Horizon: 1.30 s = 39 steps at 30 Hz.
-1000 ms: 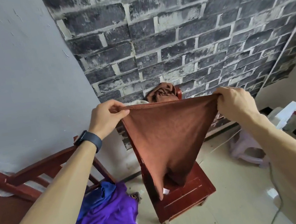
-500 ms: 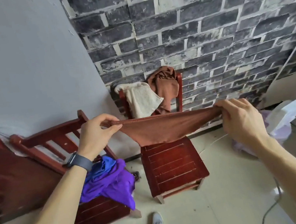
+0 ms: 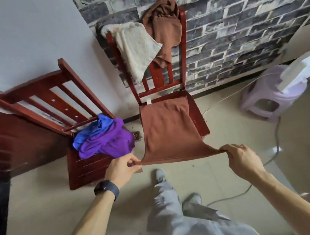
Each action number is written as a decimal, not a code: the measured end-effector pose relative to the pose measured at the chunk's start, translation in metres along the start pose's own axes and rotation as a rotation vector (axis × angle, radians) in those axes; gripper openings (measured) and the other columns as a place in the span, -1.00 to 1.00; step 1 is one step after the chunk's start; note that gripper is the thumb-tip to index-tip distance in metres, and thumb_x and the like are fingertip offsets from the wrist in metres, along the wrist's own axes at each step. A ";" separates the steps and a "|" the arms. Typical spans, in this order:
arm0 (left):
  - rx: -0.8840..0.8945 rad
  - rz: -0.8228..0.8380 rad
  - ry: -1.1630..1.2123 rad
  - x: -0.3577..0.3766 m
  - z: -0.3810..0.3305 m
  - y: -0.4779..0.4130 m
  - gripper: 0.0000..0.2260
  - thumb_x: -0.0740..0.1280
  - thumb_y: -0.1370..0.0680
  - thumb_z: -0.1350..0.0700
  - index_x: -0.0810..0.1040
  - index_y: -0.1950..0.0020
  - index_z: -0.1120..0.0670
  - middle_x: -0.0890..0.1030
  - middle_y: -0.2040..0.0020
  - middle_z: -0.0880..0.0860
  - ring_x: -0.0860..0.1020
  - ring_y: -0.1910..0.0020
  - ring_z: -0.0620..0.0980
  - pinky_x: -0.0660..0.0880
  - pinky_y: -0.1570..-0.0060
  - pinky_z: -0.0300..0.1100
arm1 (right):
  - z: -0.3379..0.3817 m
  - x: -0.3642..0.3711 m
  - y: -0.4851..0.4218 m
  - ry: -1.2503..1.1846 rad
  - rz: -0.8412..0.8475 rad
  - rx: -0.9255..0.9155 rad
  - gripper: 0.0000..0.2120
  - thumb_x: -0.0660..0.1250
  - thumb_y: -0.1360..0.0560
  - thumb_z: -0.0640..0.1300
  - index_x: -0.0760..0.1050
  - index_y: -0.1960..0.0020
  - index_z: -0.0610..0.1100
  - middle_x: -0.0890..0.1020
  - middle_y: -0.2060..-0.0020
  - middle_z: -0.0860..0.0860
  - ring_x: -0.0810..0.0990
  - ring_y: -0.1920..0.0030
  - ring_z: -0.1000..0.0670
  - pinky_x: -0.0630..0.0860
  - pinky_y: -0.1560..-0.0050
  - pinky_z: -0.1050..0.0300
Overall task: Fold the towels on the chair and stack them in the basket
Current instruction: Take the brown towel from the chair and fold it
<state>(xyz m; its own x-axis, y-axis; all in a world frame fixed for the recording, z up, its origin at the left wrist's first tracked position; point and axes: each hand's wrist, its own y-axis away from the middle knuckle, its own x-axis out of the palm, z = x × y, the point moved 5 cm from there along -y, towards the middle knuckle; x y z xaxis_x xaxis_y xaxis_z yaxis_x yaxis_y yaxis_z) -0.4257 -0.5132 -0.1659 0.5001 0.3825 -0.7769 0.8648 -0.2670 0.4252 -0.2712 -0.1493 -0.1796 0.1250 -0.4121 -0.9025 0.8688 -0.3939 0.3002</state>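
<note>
Brown towel [image 3: 167,127] lies spread over the seat of a red wooden chair [image 3: 197,114], its near edge stretched taut between the hands. The left hand [image 3: 122,170] pinches the corner at 7 o'clock, the right hand [image 3: 242,159] the corner at 5 o'clock. At 12 o'clock, a cream towel [image 3: 137,47] and a crumpled brown towel [image 3: 165,24] hang over the chair's back.

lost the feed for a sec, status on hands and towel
Left hand and right hand each pinch a near corner of the brown towel. Towel lies spread on the chair seat, near edge lifted. Nothing blocks it.
</note>
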 end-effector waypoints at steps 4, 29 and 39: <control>-0.044 0.049 -0.036 0.011 0.010 -0.012 -0.87 0.51 -0.39 -0.09 0.61 0.12 -0.18 0.64 0.19 -0.13 0.61 0.13 -0.07 0.50 0.11 -0.17 | 0.000 0.012 -0.008 -0.011 0.087 0.020 -0.63 0.15 -0.55 -0.25 0.57 -0.20 0.08 0.66 -0.06 0.05 0.58 -0.04 -0.13 0.55 0.13 0.01; -0.132 0.009 0.099 0.099 0.072 -0.321 -0.88 0.48 -0.47 -0.01 0.65 0.06 -0.02 0.69 0.16 0.00 0.63 0.11 0.01 0.55 0.09 -0.12 | -0.009 0.156 -0.292 -0.109 0.139 0.110 -0.83 0.20 -0.61 -0.10 0.54 -0.11 0.03 0.64 0.15 -0.10 0.56 0.16 -0.25 0.50 0.17 -0.02; -0.069 0.039 -0.141 0.145 0.097 -0.428 -0.94 0.39 -0.51 -0.05 0.58 0.16 -0.19 0.69 0.13 -0.05 0.63 0.08 0.09 0.52 0.20 -0.10 | -0.021 0.223 -0.388 -0.046 0.189 0.135 -0.86 0.26 -0.57 -0.11 0.58 0.01 0.07 0.63 0.27 -0.08 0.57 0.26 -0.20 0.55 0.23 0.00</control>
<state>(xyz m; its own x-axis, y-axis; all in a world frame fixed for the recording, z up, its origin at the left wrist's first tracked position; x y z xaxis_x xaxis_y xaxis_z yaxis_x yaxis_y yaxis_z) -0.7278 -0.4290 -0.5062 0.5262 0.2436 -0.8148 0.8484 -0.2161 0.4833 -0.5705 -0.0712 -0.5037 0.2549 -0.5245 -0.8124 0.7599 -0.4109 0.5037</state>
